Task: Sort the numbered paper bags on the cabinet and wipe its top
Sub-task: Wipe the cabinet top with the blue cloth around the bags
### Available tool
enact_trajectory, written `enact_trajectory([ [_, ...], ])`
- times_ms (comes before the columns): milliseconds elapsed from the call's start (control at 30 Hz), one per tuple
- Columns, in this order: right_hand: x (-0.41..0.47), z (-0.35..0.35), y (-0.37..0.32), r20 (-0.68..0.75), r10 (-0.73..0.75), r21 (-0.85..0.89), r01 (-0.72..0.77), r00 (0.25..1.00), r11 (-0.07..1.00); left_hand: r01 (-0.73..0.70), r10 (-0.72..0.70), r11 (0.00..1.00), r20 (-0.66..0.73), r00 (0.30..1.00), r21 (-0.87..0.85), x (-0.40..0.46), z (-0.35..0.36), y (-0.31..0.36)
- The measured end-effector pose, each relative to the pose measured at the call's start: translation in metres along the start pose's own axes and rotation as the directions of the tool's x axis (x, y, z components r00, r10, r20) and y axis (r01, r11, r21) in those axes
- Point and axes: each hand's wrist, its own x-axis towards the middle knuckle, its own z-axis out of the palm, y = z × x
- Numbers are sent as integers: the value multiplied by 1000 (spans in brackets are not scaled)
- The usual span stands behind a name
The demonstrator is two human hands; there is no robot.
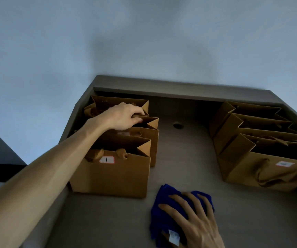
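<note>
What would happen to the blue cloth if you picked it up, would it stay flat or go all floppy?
The blue cloth would probably go floppy: it already lies bunched and folded under the right hand. It likely weighs little, being thin fabric with a small tag. It probably slides easily across the smooth cabinet top when pushed.

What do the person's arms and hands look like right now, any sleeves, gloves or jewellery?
Both are bare. The left hand has no glove or ring, and its forearm shows no sleeve or watch. The right hand is ungloved too, with no ring; its wrist is out of frame.
</note>
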Motion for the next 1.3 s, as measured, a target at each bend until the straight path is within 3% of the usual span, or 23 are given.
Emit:
enact_trajectory([
  [233,1,3,2,39,9,-3,-9,999,1000,-104,101,980,23,995,172,33,-13,21],
  [633,-5,-2,4,56,-16,112,10,998,994,-298,310,933,-32,950,201,110,22,116],
  [867,-6,0,5,11,-13,62,13,1000,998,-355,370,911,-39,928,209,124,45,158],
  [967,-6,5,5,-43,-11,46,13,999,999,-371,380,903,0,925,218,121,43,154],
  [1167,-4,8,8,-60,-31,11,32,998,999,-424,425,905,-109,899,35,64,-5,97],
  [1300,-2,11,8,-87,-45,6,45,995,999,-375,375,927,-30,926,9,1,-31,57],
])
